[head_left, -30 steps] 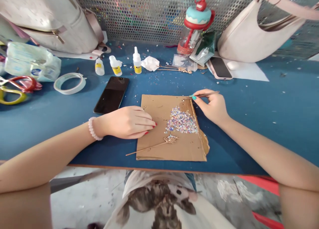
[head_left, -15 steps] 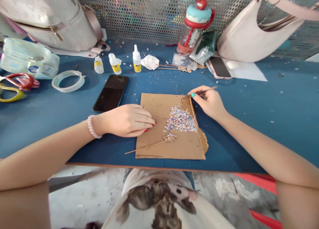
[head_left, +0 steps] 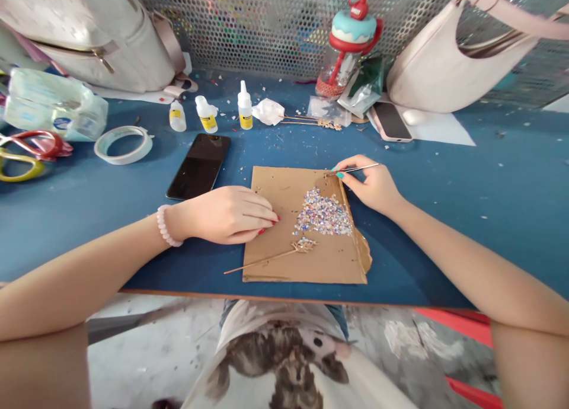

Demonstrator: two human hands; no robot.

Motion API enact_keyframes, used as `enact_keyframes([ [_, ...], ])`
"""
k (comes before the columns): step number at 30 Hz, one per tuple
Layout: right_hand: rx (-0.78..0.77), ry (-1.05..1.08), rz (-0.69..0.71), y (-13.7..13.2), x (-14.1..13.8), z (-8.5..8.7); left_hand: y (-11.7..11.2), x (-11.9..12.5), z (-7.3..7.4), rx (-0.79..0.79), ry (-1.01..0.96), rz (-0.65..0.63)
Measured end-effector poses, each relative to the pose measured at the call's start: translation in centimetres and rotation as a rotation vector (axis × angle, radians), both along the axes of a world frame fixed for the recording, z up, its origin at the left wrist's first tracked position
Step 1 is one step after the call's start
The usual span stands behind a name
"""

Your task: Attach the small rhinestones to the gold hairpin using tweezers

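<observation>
1 pair of tweezers pinched in your right hand; 1 gold-toned branched stem on the cardboard, just nearside of your left hand (grip hidden, cannot tell), slanting from near left towards the rhinestones.

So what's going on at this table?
A person has both hands at a piece of cardboard. The right hand holds tweezers, tips near the cardboard's far right corner. The left hand rests palm down over its left edge, holding nothing visible. A loose heap of gems lies on the cardboard. Nearer the person lies a gold stem, some gems on its branched end.
</observation>
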State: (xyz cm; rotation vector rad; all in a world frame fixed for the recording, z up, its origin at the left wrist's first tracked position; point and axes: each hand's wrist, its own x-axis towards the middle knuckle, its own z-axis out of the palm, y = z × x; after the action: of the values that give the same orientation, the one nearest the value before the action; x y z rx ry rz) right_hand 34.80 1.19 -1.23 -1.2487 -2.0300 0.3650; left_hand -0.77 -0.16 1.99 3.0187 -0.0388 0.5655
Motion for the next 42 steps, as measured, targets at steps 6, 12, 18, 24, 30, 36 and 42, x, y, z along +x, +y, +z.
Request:
enact_keyframes([
  [6,0.081,-0.068,0.066,0.15,-0.16,-0.21,-0.14,-0.01,0.32,-0.051,0.029,-0.028],
  [12,0.137,-0.065,0.053,0.27,-0.3,-0.73,-0.06,0.04,0.09,-0.081,0.013,-0.028],
  [18,0.128,-0.048,0.05,0.36,0.11,-0.88,-0.08,0.09,0.29,-0.086,0.024,-0.024],
  [24,0.126,-0.037,0.047,0.21,0.1,-0.88,0.06,-0.06,0.12,-0.073,0.028,-0.02],
  [30,0.12,-0.035,0.05,0.09,0.01,-0.76,0.24,-0.31,-0.23,-0.06,0.01,-0.036],
  [36,0.125,-0.05,0.053,0.02,0.1,-0.69,0.3,-0.38,-0.23,-0.064,-0.012,-0.036],
  [42,0.123,-0.062,0.052,-0.01,-0.04,-0.54,0.32,-0.28,-0.09,-0.069,0.007,-0.036],
])
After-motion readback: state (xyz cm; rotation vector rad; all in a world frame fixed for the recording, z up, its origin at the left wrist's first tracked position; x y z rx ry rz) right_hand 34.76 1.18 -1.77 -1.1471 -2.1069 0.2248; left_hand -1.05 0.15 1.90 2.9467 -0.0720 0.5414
